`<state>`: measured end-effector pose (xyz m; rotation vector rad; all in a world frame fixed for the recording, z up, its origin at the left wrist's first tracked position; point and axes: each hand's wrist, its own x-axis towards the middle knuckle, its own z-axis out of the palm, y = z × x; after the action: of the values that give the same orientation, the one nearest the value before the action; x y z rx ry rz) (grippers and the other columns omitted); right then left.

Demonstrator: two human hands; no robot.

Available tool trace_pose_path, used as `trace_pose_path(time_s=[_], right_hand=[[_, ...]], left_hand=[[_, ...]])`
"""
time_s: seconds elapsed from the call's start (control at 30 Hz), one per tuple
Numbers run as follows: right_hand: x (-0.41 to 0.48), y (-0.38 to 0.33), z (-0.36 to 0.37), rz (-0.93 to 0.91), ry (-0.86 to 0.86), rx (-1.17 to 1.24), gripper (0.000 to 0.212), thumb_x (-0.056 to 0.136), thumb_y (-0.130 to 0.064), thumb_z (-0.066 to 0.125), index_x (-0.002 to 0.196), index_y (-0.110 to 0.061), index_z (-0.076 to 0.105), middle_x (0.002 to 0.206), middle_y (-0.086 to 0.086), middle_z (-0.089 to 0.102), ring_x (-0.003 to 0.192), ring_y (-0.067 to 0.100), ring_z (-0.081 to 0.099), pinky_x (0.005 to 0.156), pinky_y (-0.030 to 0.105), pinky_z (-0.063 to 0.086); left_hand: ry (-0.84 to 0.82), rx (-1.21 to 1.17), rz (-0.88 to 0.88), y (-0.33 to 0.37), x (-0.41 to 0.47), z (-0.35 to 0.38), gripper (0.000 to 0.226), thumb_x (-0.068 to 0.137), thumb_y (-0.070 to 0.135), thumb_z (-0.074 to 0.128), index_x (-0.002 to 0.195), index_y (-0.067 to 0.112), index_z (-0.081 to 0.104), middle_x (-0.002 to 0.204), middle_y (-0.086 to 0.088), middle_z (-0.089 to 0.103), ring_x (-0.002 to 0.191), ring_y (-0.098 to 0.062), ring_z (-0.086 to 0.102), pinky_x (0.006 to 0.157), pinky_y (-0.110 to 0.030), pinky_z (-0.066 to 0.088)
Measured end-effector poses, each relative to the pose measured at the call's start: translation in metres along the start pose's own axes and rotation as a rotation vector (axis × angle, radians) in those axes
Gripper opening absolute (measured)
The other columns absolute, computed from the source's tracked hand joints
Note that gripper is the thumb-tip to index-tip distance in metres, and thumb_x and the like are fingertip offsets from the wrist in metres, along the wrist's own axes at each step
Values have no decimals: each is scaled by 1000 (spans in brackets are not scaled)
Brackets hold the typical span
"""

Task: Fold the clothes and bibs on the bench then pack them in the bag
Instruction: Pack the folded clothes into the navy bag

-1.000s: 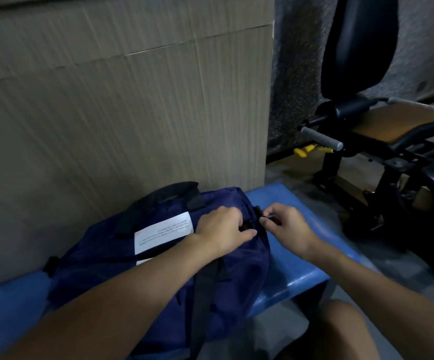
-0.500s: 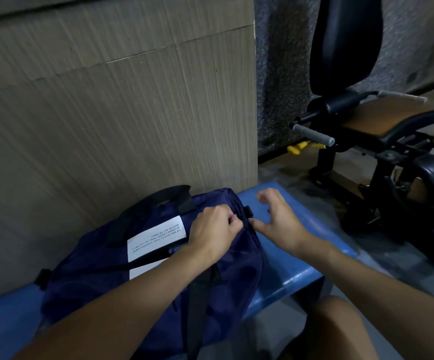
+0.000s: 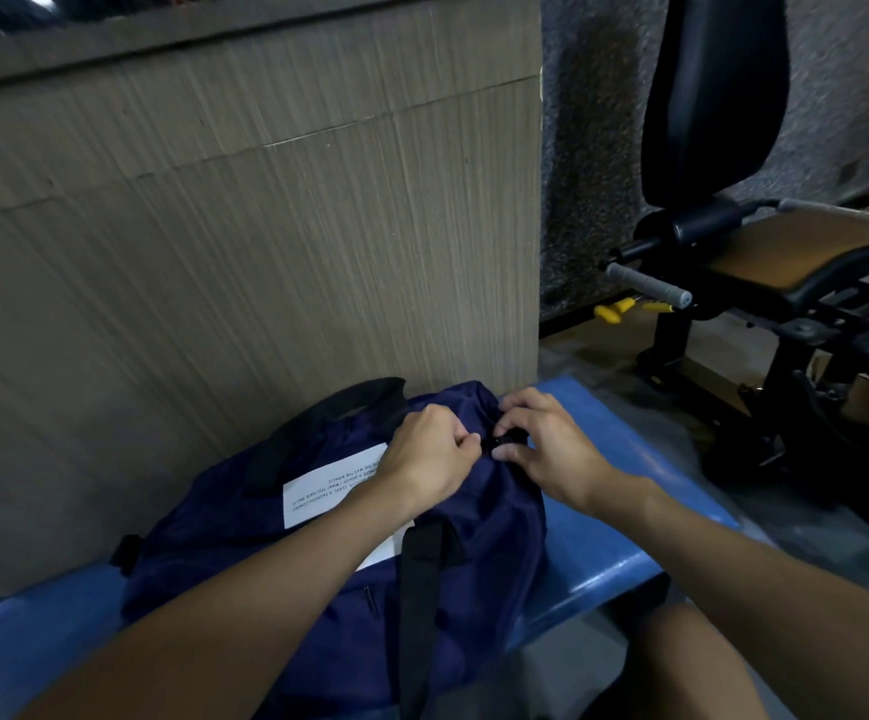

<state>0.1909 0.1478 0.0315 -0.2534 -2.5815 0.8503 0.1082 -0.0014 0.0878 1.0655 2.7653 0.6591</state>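
Wood-grain wall panel (image 3: pixel 214 252) fills the back; a black exercise machine (image 3: pixel 713 122) stands at R. In front is a blue bench (image 3: pixel 603 517) w/ a navy bag (image 3: pixel 494 517) lying on it, against the panel. No loose clothes or bibs in view, so prob. already packed inside. The bag's black strap (image 3: pixel 419 605) & white label (image 3: pixel 328 485) face up. Person's left hand (image 3: pixel 429 454) bunches bag fabric at the top end, prob. to steady it. Their right hand (image 3: pixel 551 449) pinches a small black tab (image 3: pixel 512 438) btwn thumb & fingers; zip pull or clip, can't tell. Looks like closing up.
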Motion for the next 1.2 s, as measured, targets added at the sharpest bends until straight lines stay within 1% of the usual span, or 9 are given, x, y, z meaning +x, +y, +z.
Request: trace_pose_path(time_s=[0.13, 0.23, 0.3, 0.4, 0.5, 0.73, 0.93, 1.1, 1.2], right_hand=[[-5, 10, -8, 98, 42, 94, 5, 86, -13, 73, 90, -14, 71, 115, -5, 50, 119, 20, 47, 97, 23, 33], [-8, 15, -11, 162, 68, 12, 9, 88, -20, 71, 88, -26, 65, 115, -9, 49, 119, 22, 43, 101, 37, 34], [-7, 2, -9, 111, 54, -164, 12, 88, -31, 69, 99, -29, 64, 124, -8, 46, 125, 22, 34, 100, 37, 27], [3, -23, -1, -93, 37, -341, 35, 82, -47, 70, 114, -33, 65, 131, -10, 43, 130, 20, 27, 103, 39, 17], [10, -39, 6, -165, 29, -368, 22, 87, -43, 66, 105, -31, 69, 119, -13, 52, 128, 19, 31, 101, 38, 15], [8, -29, 1, -9, 62, -314, 10, 89, -37, 67, 95, -30, 71, 109, -18, 54, 122, 17, 32, 99, 37, 15], [14, -70, 27, -184, 33, -309, 41, 81, -55, 69, 117, -37, 66, 118, -16, 54, 120, 15, 33, 99, 37, 17], [24, -90, 46, -230, 3, -267, 20, 88, -40, 67, 106, -31, 70, 107, -18, 61, 119, 13, 37, 95, 32, 16], [26, -90, 44, -195, -11, -260, 14, 91, -36, 65, 103, -30, 71, 104, -18, 62, 117, 10, 38, 93, 30, 15]], left_hand=[[-24, 8, -35, -16, -4, -10, 45, 94, 24, 59, 53, 10, 47, 51, -1, 46, 51, -20, 48, 54, -33, 44], [-16, 11, -51, -33, -10, -21, 41, 93, 27, 59, 61, 1, 55, 52, -7, 53, 53, -23, 58, 57, -38, 52], [-1, 9, -30, -36, -14, -26, 38, 92, 27, 59, 67, -1, 60, 57, -12, 60, 58, -25, 63, 60, -41, 55], [21, -15, -6, -36, -19, -32, 35, 93, 28, 59, 74, -1, 66, 67, -16, 67, 65, -29, 67, 59, -41, 55], [19, -20, -10, -40, -23, -38, 35, 92, 28, 60, 74, -2, 66, 65, -17, 66, 64, -29, 66, 56, -40, 54], [60, -2, -123, -85, -36, -63, 32, 88, 26, 63, 71, -1, 68, 69, -11, 71, 68, -23, 69, 64, -42, 57], [79, -61, -128, -103, -48, -69, 34, 90, 25, 63, 73, -4, 67, 57, -10, 60, 51, -16, 52, 56, -39, 51], [102, -91, -133, -111, -56, -72, 33, 90, 27, 62, 74, -1, 68, 71, -17, 68, 54, -22, 58, 58, -44, 53], [121, -81, -141, -127, -63, -81, 34, 91, 29, 63, 75, -1, 70, 73, -13, 71, 70, -28, 68, 64, -47, 56]])
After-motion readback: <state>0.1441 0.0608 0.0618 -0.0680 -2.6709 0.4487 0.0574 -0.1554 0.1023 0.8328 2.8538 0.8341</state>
